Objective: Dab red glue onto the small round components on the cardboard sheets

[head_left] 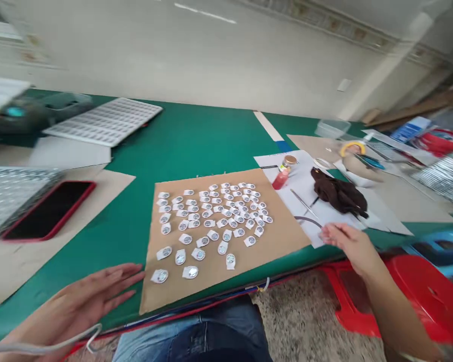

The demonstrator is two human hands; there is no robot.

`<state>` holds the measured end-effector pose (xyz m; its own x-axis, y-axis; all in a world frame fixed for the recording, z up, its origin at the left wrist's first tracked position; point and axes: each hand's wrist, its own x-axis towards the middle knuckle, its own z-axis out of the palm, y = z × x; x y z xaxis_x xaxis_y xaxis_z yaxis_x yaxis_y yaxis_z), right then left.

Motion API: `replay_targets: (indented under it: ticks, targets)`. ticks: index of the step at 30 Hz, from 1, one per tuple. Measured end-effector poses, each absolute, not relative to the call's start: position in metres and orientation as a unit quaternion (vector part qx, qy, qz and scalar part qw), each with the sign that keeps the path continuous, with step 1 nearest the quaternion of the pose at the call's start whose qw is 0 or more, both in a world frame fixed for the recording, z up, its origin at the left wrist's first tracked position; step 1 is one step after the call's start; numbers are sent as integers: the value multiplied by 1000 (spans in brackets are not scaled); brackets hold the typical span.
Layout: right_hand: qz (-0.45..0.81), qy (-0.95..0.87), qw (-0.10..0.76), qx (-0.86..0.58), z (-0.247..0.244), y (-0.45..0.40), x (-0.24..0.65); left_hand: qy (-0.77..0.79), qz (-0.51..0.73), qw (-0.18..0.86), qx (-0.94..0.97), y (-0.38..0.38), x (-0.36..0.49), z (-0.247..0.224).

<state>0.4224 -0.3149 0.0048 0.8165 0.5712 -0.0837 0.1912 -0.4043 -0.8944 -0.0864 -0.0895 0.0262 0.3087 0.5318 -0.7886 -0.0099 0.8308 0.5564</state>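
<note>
A brown cardboard sheet lies on the green table, bearing several small white pieces with round silvery discs. My left hand is beside the sheet's left edge, fingers stretched out, with nothing in it. My right hand is closed with finger and thumb together on a thin dark strip, to the right of the cardboard. Near it on white paper lie a pen-like metal tool, a dark brown cloth, a pinkish-red bottle and a small jar with a brown lid.
A red-edged phone lies at the left, near a white grid tray. A yellow tape roll and a clear container are at the back right. A red stool stands below right. A white cable crosses my left wrist.
</note>
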Motion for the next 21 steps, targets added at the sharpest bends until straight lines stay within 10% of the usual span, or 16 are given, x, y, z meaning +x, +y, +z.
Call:
replay_targets:
  ticks: [21]
  targets:
    - [366,-128,554,-737,-13,-291,372,501,155,779,342,-68,-60,53]
